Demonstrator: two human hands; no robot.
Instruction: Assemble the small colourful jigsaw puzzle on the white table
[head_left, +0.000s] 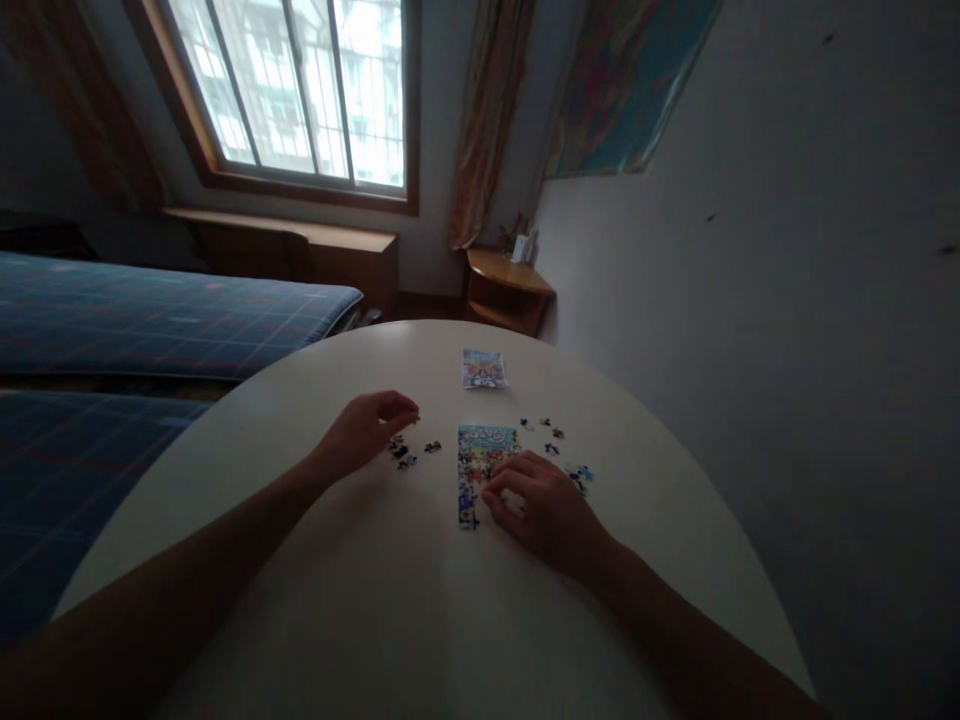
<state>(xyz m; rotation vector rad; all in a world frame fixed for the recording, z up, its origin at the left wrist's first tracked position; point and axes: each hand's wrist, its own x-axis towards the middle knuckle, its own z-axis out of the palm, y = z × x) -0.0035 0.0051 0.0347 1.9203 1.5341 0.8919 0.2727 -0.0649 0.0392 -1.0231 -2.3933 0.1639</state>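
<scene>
A partly assembled jigsaw puzzle [472, 460] lies on the round white table [390, 600], its lower right part unfilled or covered by my right hand. My left hand [364, 430] hovers left of it, thumb and forefinger pinched on what looks like a small puzzle piece [416, 418]. Just below those fingers are several loose puzzle pieces [400, 452], with a single piece [433, 446] nearer the puzzle. My right hand [544, 510] rests over the puzzle's right side, fingers curled and thumb tip close to the forefinger; what they hold, if anything, is hidden.
More loose pieces [553, 433] are scattered right of the puzzle, some [581, 476] beside my right hand. A small printed picture packet [484, 369] lies farther back. Beyond the table stand a bed with a plaid mattress [165, 315] and a wooden corner shelf [510, 272].
</scene>
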